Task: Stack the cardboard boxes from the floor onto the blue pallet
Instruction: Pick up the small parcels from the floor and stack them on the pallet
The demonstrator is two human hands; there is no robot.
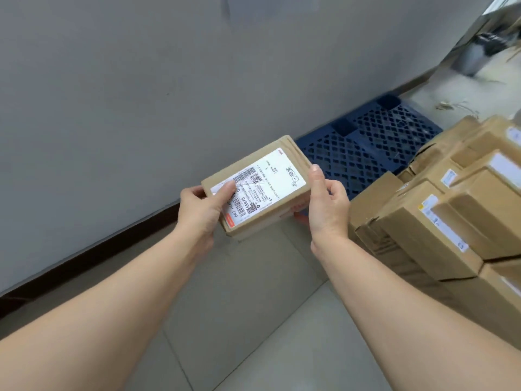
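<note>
I hold a small flat cardboard box [262, 187] with a white shipping label on top, up in the air over the floor. My left hand [201, 213] grips its near-left corner, thumb on the label. My right hand [327, 204] grips its right side, thumb along the edge. The blue lattice pallet [366, 145] lies on the floor against the wall, just beyond and right of the box; the part I see is bare. A stack of similar cardboard boxes [439, 215] rises at the right, covering the pallet's near right part.
A grey wall [141, 80] with a dark skirting [93, 255] runs along the left and back. Pale floor tiles [267, 320] lie under my arms. Blurred dark clutter [490, 40] sits at the far right corner.
</note>
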